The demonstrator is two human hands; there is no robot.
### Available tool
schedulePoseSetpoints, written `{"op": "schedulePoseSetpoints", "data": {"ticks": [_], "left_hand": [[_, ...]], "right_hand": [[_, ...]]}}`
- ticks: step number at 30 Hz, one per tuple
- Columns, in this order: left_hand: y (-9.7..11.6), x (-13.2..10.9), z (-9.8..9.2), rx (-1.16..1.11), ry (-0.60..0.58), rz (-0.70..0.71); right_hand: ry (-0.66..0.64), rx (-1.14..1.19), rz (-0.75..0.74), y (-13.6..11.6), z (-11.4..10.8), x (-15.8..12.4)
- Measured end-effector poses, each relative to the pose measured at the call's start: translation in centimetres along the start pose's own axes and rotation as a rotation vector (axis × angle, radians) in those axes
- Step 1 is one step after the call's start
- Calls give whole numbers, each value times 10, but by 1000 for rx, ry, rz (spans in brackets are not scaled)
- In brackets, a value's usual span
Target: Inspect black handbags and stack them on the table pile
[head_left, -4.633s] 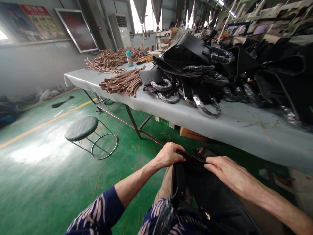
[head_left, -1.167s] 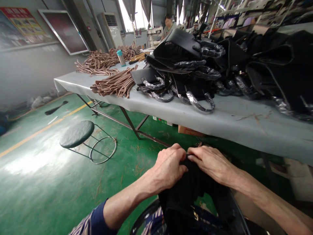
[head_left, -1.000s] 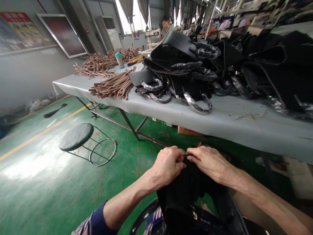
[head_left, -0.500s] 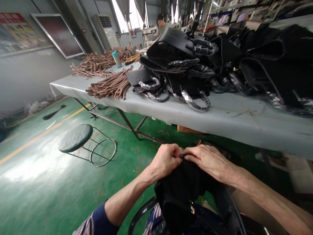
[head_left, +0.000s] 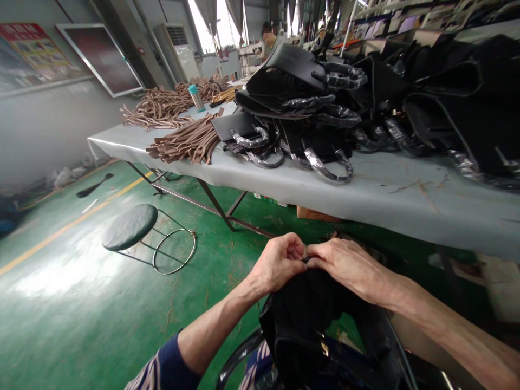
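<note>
A black handbag [head_left: 303, 314] rests in my lap, its dark cloth side drawn up toward my fingers. My left hand [head_left: 282, 261] pinches the upper edge of the bag, thumb against curled fingers. Close beside it, my right hand [head_left: 345, 266] grips the same edge between thumb and forefinger. The two hands nearly touch at the fingertips, and the small dark bit between them is too hidden to make out. One bag handle [head_left: 238, 355] curves out at the lower left, and a gold-coloured metal fitting [head_left: 324, 345] shows on the bag.
A long table [head_left: 377, 211] with a grey cover runs across the front, holding a heap of black bags [head_left: 292, 81], bundled brown straps [head_left: 189, 138] and a flask [head_left: 196, 98]. A round stool [head_left: 130, 227] stands left on the green floor. Another person [head_left: 270, 40] sits far back.
The view has shifted slightly, so the scene sits a little farther right. My left fingers have lifted and loosened slightly at the bag's edge; both hands stay together there.
</note>
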State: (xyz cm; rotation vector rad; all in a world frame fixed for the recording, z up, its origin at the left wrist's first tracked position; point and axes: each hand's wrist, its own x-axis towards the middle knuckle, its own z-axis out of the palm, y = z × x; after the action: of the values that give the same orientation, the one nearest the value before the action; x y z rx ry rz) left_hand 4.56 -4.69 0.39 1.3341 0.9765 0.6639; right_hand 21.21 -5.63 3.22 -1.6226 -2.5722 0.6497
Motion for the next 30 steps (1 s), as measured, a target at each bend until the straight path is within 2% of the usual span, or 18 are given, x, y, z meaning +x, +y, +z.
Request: {"op": "schedulePoseSetpoints", "data": {"ticks": [4,9,13,16,20,25,30], "left_hand": [[-5,2,-1,-49,-26,-28],[4,0,-12,-88,-84,-48],[12,-17,-31,-133,-27,-23],[8,-35,-43,-56,-10,-11],[0,-46,-46,7,0,2],[7,-35,-48,75,33,33],[24,-17,-71,166,11,62]], "right_hand": [[-5,27,-24,-1,3,0],[7,-87,80,-4,-1,0],[30,-173,141,0,-17,4],[82,-217,176,6,-28,8],[116,-230,210,8,-35,14],[168,-192,250,2,-40,22],[191,-132,235,-4,-55,31]]}}
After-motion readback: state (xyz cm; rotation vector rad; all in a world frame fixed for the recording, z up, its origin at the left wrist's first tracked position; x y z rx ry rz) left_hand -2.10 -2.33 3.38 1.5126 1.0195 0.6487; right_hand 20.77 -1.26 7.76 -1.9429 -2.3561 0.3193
